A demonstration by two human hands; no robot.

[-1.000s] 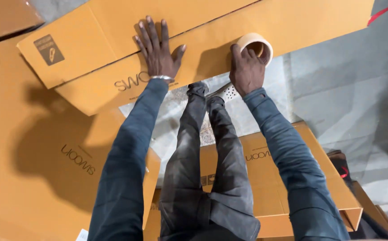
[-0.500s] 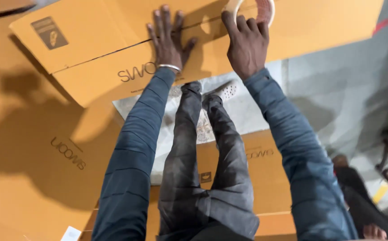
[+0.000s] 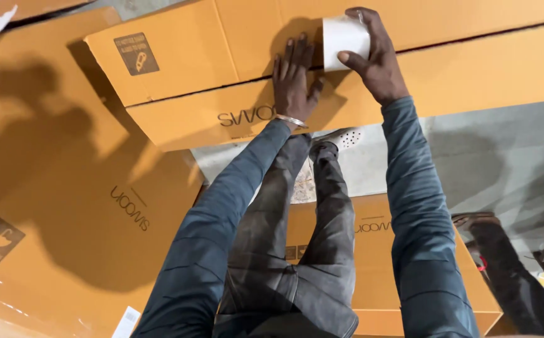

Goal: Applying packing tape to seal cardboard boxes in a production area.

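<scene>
Right hand grip wrapped round tape roll, over box flap seam running left-right. Left hand flat, fingers spread, just beside roll.

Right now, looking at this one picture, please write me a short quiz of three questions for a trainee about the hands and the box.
1. True or false: the left hand lies flat on the cardboard box.
2. What does the right hand hold? A) a knife B) a roll of tape C) a pen
3. Fill in: the roll is held over the ____ between the two box flaps.

Key: 1 true; 2 B; 3 seam
</scene>
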